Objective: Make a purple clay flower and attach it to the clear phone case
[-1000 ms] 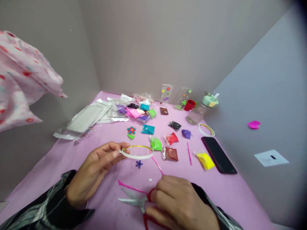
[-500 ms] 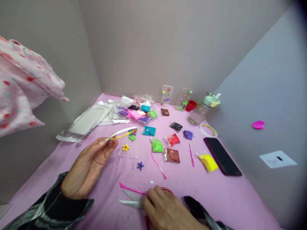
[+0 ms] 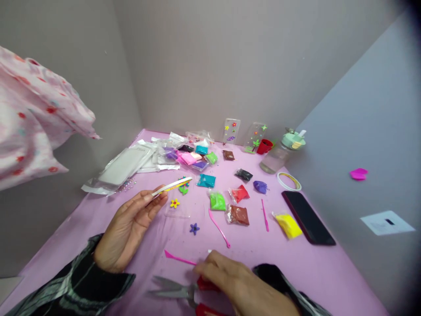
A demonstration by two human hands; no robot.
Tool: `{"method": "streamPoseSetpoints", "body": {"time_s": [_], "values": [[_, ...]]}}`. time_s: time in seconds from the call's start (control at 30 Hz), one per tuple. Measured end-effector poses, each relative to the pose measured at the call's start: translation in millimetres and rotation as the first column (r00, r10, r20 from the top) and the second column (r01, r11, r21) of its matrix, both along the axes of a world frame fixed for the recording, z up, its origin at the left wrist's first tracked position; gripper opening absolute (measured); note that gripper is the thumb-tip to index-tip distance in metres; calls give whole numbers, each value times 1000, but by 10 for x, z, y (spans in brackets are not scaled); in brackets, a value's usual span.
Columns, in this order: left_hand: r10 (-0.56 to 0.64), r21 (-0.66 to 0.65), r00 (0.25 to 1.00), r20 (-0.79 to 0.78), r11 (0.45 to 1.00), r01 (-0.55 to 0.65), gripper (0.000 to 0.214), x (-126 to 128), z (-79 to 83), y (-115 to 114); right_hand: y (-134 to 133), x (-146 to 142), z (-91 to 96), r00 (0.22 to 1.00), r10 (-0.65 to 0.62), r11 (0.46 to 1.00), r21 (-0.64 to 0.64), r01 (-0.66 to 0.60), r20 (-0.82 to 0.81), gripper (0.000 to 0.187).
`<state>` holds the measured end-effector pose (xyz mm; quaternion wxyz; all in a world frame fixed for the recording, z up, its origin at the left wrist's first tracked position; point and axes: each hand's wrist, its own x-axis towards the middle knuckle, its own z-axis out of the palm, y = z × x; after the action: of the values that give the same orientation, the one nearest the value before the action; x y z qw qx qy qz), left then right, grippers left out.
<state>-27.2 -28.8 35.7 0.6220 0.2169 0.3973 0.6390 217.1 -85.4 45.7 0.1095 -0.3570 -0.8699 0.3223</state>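
My left hand (image 3: 131, 224) pinches one end of a strip of white and yellow tape (image 3: 173, 186), which sticks out to the right above the table. My right hand (image 3: 240, 281) is closed at the red handles of a pair of scissors (image 3: 177, 289), whose blades are parted and point left. Its fingertips are partly hidden. Behind the strip lies a clear phone case (image 3: 177, 214) with a yellow clay flower (image 3: 174, 203) and a green-leaved flower. A pink modelling tool (image 3: 179, 258) lies beyond the scissors, and a purple clay flower (image 3: 194, 228) rests between the hands.
Several clay packets, such as a green one (image 3: 217, 201) and a yellow one (image 3: 288, 225), lie mid-table. At right are a phone (image 3: 308, 218), a tape roll (image 3: 289, 181) and a bottle (image 3: 274, 157). Packaged cases (image 3: 126, 164) pile up at back left; patterned cloth (image 3: 33, 118) hangs left.
The scissors have shifted left and toward me, and more of their red handles shows. My right hand has moved slightly right. My left hand still holds the tape strip.
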Motion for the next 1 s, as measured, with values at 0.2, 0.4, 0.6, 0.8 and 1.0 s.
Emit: {"method": "streamPoseSetpoints", "body": {"time_s": [0.2, 0.4, 0.6, 0.8, 1.0], "values": [[-107, -24, 994, 1, 994, 107, 8, 82, 17, -90, 138, -21, -6, 726, -568, 597, -801, 40, -388, 34], [-156, -51, 988, 5, 986, 156, 9, 185, 15, -167, 135, -95, -110, 573, -747, 401, -916, -15, -337, 39], [-148, -48, 988, 48, 988, 150, 9, 240, -4, -200, 126, -122, -118, 570, -727, 506, -860, 69, -383, 38], [-196, -41, 975, 108, 979, 201, 9, 292, -14, -259, 129, -145, -140, 565, -718, 559, -820, 121, -406, 32], [-221, -75, 970, 105, 971, 229, 6, 323, -24, -278, 113, -147, -164, 541, -724, 580, -802, 143, -428, 33]]}}
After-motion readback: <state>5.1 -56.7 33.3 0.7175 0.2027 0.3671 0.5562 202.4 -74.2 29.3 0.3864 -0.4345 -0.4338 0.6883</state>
